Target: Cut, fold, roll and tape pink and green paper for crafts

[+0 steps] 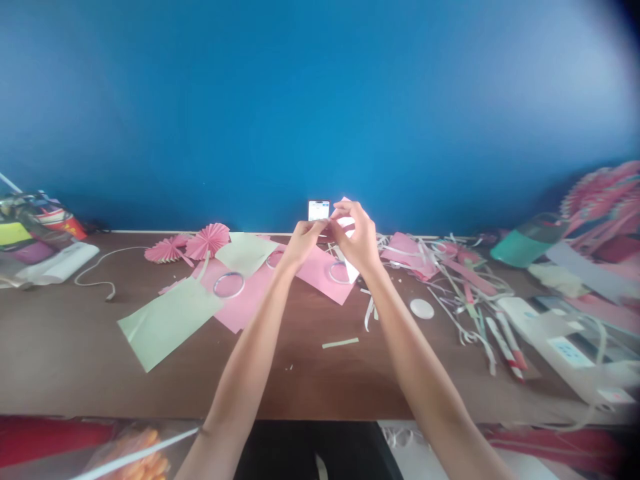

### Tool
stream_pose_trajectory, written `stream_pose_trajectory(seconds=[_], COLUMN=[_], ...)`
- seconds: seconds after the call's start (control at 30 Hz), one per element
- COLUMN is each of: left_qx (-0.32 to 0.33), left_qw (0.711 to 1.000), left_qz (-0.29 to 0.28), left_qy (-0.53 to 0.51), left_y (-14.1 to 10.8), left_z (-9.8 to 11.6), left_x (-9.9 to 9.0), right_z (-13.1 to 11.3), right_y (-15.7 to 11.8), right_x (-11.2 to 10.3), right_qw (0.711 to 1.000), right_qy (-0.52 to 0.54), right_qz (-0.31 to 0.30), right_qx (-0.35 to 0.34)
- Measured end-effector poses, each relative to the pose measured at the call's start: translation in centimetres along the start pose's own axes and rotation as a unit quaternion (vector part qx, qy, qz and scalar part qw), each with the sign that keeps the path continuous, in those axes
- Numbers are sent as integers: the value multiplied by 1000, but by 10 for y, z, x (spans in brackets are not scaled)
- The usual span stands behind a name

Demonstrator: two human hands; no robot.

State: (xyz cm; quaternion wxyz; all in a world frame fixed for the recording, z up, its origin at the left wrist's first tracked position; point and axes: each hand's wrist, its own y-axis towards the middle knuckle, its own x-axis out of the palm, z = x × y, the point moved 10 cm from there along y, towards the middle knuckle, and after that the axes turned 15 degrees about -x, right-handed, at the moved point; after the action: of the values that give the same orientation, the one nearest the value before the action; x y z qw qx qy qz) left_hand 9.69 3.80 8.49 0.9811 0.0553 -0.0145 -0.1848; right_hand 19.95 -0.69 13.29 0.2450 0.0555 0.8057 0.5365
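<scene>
- Paper with a white side (352,272) is showing just behind and below the right hand (361,235), and a pink tip (345,199) is poking up over the fingers.
- The left hand (301,241) is meeting the right hand at the fingertips, over the far part of the brown tabletop (300,387).
- The left grip is bringing thumb and finger close together, and the right grip is bending its fingers toward the same spot. Whatever they may be pinching is looking too small and blurry, so I cannot tell.
- A phone (319,210) with a lit screen is standing just behind the hands, near the blue wall (310,100).
- A pink sheet (317,272) is lying under the hands, with a shiny ring (330,272) resting on it.
- To the left, another ring (229,297) is resting on more pink paper (245,308), beside a pale green sheet (170,323).
- Two folded pink fans (209,241) are sitting farther left, near the wall.
- A short pale strip (341,343) is lying between the arms.
- To the right, a white round thing (422,309) is lying near some messy paper strips (467,333) and red-and-white pens (505,347).
</scene>
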Motion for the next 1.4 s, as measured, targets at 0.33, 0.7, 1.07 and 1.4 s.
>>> stream_pose_trajectory(seconds=[0.33, 0.7, 1.07, 1.4], left_qx=[-58, -36, -98, -78], left_qw=[985, 996, 986, 982], left_qz=[20, 78, 134, 154], left_qy=[-160, -25, -17, 72], left_y=[9, 10, 8, 13], left_z=[-21, -16, -33, -34], left_x=[-11, -30, -37, -45], right_z=[-11, -14, -12, -3], right_y=[1, -1, -14, -18], right_x=[8, 17, 42, 47], right_qw=[996, 990, 960, 964], right_qy=[-51, -69, -178, -173], right_qz=[-57, -102, -172, -167], right_qx=[-52, -70, -128, -117])
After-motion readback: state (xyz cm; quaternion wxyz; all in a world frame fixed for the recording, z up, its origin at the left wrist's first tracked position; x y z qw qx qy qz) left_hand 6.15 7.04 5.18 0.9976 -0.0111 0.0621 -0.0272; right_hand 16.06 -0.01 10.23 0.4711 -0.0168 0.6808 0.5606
